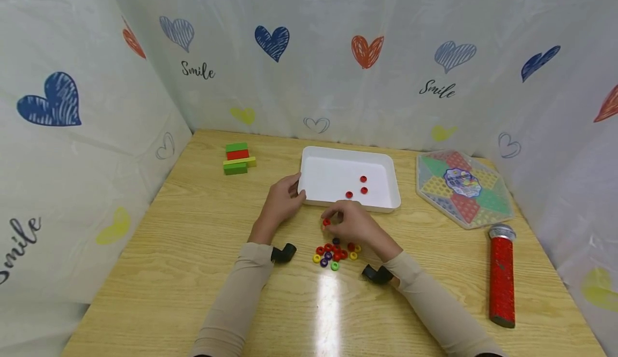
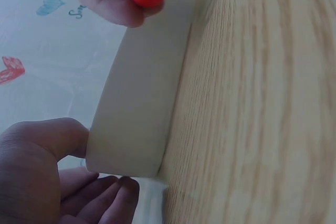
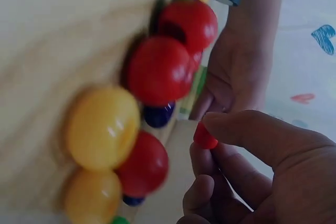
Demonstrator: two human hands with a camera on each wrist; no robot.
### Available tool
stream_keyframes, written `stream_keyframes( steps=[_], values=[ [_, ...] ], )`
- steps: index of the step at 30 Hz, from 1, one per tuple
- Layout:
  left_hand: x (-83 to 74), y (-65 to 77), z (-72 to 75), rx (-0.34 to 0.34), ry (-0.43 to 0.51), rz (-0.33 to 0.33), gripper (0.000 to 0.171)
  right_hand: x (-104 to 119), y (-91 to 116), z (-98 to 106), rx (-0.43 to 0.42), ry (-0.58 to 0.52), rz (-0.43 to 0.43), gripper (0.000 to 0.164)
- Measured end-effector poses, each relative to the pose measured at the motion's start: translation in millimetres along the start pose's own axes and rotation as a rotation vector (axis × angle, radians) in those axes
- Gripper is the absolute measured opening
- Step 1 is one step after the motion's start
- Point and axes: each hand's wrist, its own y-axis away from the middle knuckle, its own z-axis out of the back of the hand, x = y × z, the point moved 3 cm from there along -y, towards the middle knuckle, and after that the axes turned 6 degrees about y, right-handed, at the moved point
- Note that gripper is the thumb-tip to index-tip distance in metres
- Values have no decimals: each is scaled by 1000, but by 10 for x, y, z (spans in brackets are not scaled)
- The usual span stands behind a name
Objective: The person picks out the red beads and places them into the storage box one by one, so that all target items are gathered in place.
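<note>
My right hand (image 1: 351, 223) pinches a red bead (image 3: 205, 136) between thumb and fingers, just in front of a white tray (image 1: 346, 206). My left hand (image 1: 282, 200) grips the tray's left end; the left wrist view shows its thumb at the rim and its fingers (image 2: 105, 198) against the outside of the wall. Inside the tray lie three red beads (image 1: 363, 179), towards its right side. A loose cluster of beads, with several red beads (image 1: 320, 250), yellow beads (image 3: 102, 128) and dark purple beads (image 1: 324, 263) and a green bead (image 1: 335, 266), lies on the table below the right hand.
Green, red and yellow blocks (image 1: 236, 154) stand at the back left of the wooden table (image 1: 193, 271). On the right lie a hexagonal game board (image 1: 464, 188) and a red cylinder with a silver end (image 1: 502, 276). A heart-printed curtain (image 1: 318, 88) borders the table.
</note>
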Motion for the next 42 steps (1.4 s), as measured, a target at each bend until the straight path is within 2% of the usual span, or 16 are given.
stream_keyframes(
  steps=[6, 14, 18, 24, 32, 42],
  values=[
    [2, 5, 12, -5, -21, 1, 57, 11, -84, 149, -54, 14, 58, 21],
    [22, 28, -22, 4, -12, 7, 56, -5, -135, 286, -62, 15, 65, 21],
    [38, 50, -73, 26, -3, 27, 56, -62, -167, 320, -61, 18, 43, 23],
    [17, 70, -108, 28, -5, 21, 56, -137, -261, 375, -85, 11, 6, 24],
    [-7, 27, -53, 4, -48, 40, 56, -166, -457, 400, -91, 33, -29, 21],
    [-1, 16, -13, 0, -19, 35, 57, -246, -641, 343, -57, 18, -102, 23]
  ],
)
